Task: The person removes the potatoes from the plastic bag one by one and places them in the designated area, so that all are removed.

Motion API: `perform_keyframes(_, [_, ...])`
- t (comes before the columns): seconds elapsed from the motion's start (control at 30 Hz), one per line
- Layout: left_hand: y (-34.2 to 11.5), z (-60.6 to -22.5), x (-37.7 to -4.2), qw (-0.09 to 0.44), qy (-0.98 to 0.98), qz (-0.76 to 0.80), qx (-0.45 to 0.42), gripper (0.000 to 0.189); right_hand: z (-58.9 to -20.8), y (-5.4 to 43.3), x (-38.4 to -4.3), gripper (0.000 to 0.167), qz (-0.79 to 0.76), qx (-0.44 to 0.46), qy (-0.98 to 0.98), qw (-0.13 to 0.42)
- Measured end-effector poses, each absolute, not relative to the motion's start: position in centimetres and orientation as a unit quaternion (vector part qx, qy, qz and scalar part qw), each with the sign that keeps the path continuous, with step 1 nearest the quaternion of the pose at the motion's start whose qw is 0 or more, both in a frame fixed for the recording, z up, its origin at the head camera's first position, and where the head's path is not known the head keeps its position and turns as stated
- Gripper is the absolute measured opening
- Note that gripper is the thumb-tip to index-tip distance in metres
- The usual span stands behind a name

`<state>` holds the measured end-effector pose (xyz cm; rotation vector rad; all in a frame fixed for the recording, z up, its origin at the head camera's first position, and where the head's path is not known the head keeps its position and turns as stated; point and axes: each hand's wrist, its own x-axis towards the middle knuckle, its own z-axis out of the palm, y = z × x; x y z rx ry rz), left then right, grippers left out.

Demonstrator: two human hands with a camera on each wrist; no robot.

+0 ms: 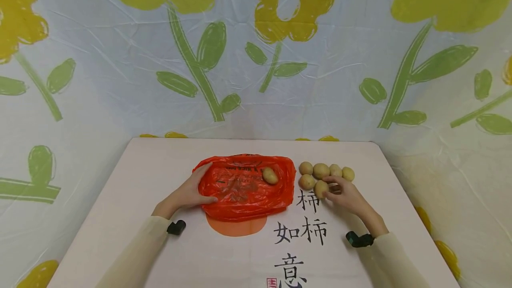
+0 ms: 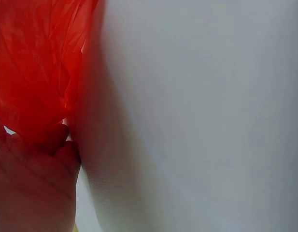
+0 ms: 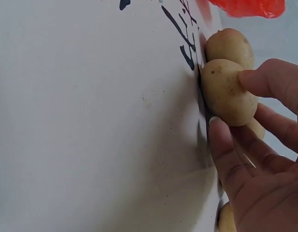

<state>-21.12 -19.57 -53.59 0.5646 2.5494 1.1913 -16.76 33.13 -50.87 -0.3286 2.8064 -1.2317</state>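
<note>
A red plastic bag [image 1: 244, 210] with dark print lies spread in a tray-like shape on the table, and one potato [image 1: 270, 175] rests inside it. My left hand [image 1: 192, 190] holds the bag's left end, thumb on the near side and fingers on the far side. In the left wrist view, the fingertips [image 2: 62, 137] meet the red plastic. To the right of the bag, my right hand [image 1: 345, 195] grips the nearest potato [image 3: 228, 92] between thumb and fingers. That potato is still among the others, low at the table. Part of it is hidden by the hand.
Several more potatoes [image 1: 321, 171] sit in a close group just right of the bag. The pale table [image 1: 160, 154] bears black brush characters [image 1: 314, 230] and an orange printed shape [image 1: 236, 227]. Behind it hangs a flowered cloth [image 1: 132, 57].
</note>
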Motion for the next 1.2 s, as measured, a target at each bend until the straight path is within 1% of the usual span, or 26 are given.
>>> perform_keyframes(0.27, [-19.6,-53.5,-21.2,0.136,0.88,0.411,0.196,0.117,-51.0,32.9,-16.9,0.04,-0.396,-0.096,0.913,0.023])
perform_keyframes(0.57, [-19.6,-53.5,-21.2,0.133,0.88,0.411,0.197,0.118,-50.5,32.5,-17.1,0.04,-0.394,-0.092,0.914,0.027])
perform_keyframes(0.93, [-19.5,-53.4,-21.0,0.138,0.881,0.411,0.191,0.118,-49.8,32.7,-16.6,0.042,-0.383,-0.096,0.918,0.037])
perform_keyframes(1.2, [-19.4,-53.4,-21.0,0.137,0.879,0.414,0.194,0.117,-50.3,32.9,-16.6,0.056,-0.369,-0.118,0.919,0.065])
